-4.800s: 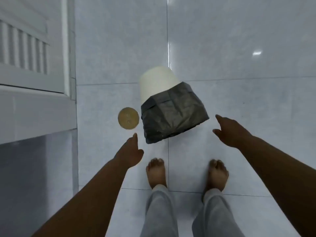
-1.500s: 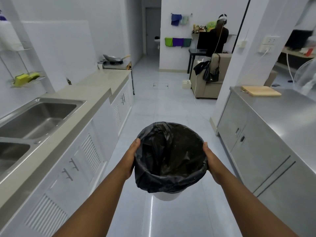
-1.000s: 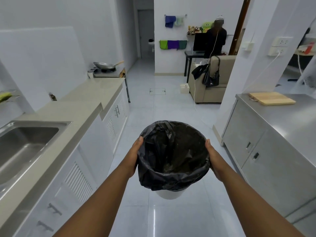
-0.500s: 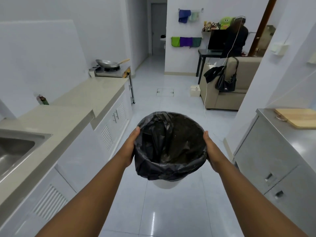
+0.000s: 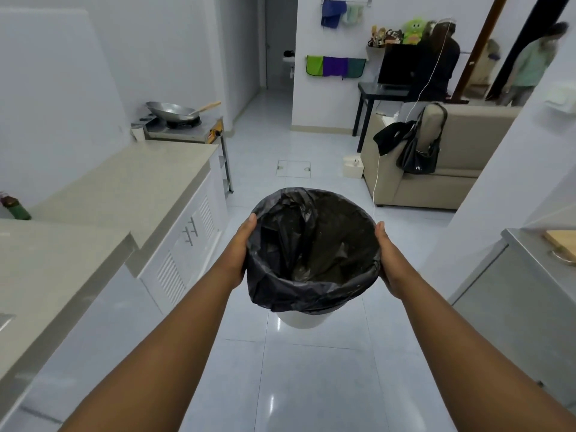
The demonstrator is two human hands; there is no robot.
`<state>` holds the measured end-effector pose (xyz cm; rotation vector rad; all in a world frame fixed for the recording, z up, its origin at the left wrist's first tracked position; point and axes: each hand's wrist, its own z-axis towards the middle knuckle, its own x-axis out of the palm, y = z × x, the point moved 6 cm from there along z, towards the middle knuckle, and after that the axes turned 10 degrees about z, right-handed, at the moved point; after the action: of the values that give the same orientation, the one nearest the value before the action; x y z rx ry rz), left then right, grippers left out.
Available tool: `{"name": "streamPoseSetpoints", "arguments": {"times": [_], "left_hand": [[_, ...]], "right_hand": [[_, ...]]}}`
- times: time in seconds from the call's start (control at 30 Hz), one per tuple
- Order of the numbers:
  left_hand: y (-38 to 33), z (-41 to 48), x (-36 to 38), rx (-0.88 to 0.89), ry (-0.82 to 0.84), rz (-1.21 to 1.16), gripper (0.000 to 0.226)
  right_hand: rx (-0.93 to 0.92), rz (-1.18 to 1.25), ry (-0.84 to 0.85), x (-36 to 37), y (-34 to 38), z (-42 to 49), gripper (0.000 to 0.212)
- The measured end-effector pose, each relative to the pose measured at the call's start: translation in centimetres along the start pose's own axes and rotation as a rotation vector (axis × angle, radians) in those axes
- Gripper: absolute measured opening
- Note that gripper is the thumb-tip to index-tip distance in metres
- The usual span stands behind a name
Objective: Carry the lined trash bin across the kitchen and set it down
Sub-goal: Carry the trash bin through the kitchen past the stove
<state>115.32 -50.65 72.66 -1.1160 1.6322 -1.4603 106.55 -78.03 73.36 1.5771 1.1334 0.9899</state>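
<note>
Trash bin (image 5: 300,319): white, upright, held in the air above the glossy tiled floor (image 5: 311,385), between a pale countertop (image 5: 124,188) on the left and a steel cabinet (image 5: 514,300) on the right. Black liner bag (image 5: 311,254): folded over the rim, mouth open. Left hand (image 5: 240,251): flat against the bin's left side, clasping it. Right hand (image 5: 388,260): likewise on the right side. Wok (image 5: 174,110): on a burner at the counter's far end. Beige sofa (image 5: 442,157): ahead to the right, black handbag (image 5: 419,157) hung on it.

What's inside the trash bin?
A crumpled black bag lines the trash bin. Small pale specks cling to the bag; otherwise it looks empty. The folds hide the very bottom.
</note>
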Motion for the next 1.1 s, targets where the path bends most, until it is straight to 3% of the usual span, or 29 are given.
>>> {"name": "streamPoseSetpoints", "arguments": {"times": [0.4, 0.67, 0.87, 1.1], "left_hand": [[-4.6, 22.9, -3.8, -0.038, 0.035, 0.049, 0.079], [-6.2, 37.7, -2.8, -0.053, -0.059, 0.004, 0.061], [-8.1, 48.0, -2.0, -0.067, -0.105, 0.015, 0.067], [-9.1, 59.2, -2.8, -0.076, -0.109, -0.007, 0.066]], "right_hand": [[-0.002, 0.035, -0.068, 0.0, 5.9, 21.5, 0.072], [0.006, 0.051, -0.006, -3.7, 9.2, 38.2, 0.094], [0.014, 0.026, 0.027, -6.4, 12.3, 49.1, 0.099], [0.022, 0.008, 0.017, -7.5, 15.0, 60.4, 0.092]]}}
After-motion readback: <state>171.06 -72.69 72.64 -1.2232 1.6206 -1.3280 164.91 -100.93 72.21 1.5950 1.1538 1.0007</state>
